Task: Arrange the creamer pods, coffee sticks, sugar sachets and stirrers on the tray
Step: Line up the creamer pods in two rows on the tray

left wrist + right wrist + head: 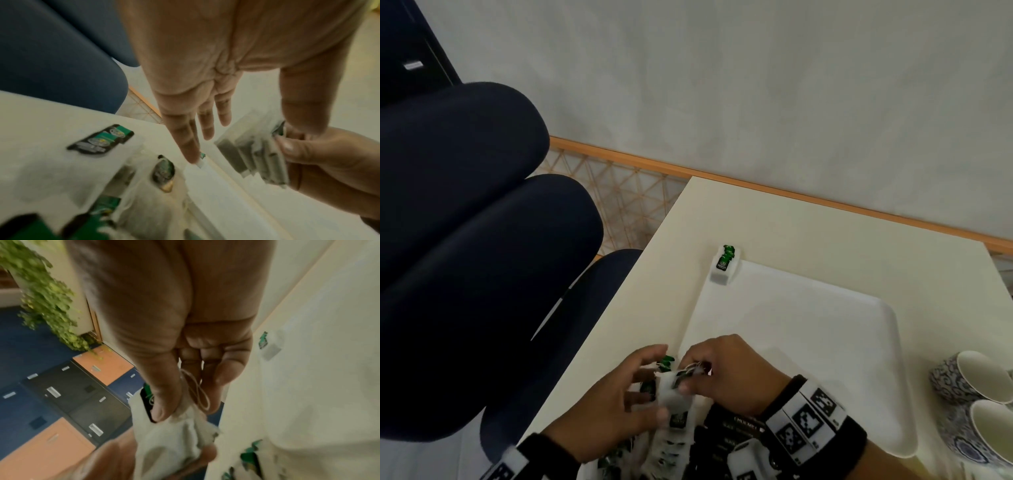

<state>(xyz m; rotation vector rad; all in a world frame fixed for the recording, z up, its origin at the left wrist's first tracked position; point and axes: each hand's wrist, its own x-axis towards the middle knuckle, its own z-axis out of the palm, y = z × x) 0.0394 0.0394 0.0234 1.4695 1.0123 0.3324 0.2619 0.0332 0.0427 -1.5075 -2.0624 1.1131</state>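
The right hand (726, 371) pinches a small bunch of white sachets (254, 155) by their top ends, thumb pressed against curled fingers, with thin strings looped out of the pinch. They look like tea bags with green tags, though blur makes that unsure. The left hand (606, 407) is spread, fingers straight, thumb touching the bunch from the other side. Both hands hover at the near left corner of the white tray (825, 308), over a pile (664, 445) of loose sachets and dark packets at the bench's (654, 257) near edge.

One sachet (725, 262) already sits at the tray's far left corner, so the job is barely started, and the step in hand seems to be squaring up this bunch before it goes down.

To do it well, the left fingers should tap the loose lower ends level while the right pinch keeps firm, so nothing fans out or drops. The strings could snag on the pile below, so lift clear first. Then set the bunch beside the placed sachet, same way round, to start a tidy row. The cups (976, 404) stand right of the tray, well clear of that path.
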